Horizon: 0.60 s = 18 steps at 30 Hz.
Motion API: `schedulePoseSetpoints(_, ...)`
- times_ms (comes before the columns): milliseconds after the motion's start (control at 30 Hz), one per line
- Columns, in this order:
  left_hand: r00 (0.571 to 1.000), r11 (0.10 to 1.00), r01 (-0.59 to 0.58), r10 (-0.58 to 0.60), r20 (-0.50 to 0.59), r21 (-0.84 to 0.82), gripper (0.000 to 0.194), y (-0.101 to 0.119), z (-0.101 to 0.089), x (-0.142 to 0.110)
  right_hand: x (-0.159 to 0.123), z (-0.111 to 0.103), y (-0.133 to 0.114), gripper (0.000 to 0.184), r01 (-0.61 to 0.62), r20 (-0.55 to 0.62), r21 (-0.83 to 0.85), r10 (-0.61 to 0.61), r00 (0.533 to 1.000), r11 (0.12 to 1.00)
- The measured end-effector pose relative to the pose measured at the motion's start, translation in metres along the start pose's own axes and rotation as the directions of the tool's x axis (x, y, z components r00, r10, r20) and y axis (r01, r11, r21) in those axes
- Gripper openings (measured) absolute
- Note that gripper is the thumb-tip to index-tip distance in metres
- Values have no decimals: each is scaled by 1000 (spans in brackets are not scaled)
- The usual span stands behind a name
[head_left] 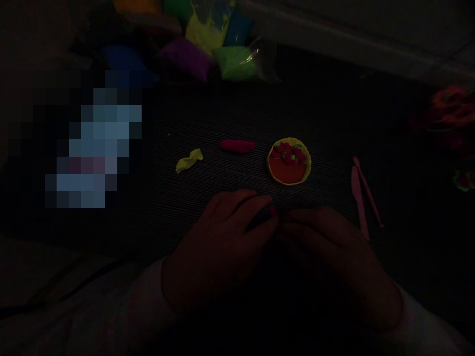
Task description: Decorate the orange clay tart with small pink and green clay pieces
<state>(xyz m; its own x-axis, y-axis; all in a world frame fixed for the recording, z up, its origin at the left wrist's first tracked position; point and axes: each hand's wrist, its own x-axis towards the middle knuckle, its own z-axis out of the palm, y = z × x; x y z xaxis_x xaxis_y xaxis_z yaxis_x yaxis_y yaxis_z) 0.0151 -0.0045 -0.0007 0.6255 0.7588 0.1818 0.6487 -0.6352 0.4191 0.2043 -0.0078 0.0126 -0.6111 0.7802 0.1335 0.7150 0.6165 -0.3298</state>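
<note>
Between the thumb and fingertips of my left hand (222, 242) shows a small bit of pink clay (273, 211). My right hand (334, 247) meets it from the other side, fingers bent and pressed together; whatever they hold is hidden in the dark. Just beyond the hands lies a round clay tart (287, 173) with a yellow rim, orange-red filling and red and green bits along its far half. Left of the tart is a pink clay roll (237, 146). A twisted strip of yellow clay (189, 160) rests farther left.
Two pink modelling tools (358, 195) lie right of the tart. Bags of coloured clay, among them a purple bag (187, 57) and a green bag (235, 63), sit at the back. Colourful clay shapes (454, 106) are at the far right. A blurred-out patch (98, 143) covers something at left.
</note>
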Motion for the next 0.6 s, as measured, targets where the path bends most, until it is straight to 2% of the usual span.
schedulePoseSetpoints(333, 1000, 1000, -2, 2, -10, -1, 29, -1, 1, 0, -2, -3, 3, 13, -18, 34, 59, 16, 999, 998)
schedulePoseSetpoints(600, 1000, 1000, 5, -5, -6, -4, 28, 0, 0, 0, 0, 0, 3, 11, -8, 0, 52, 8, 1000, 999)
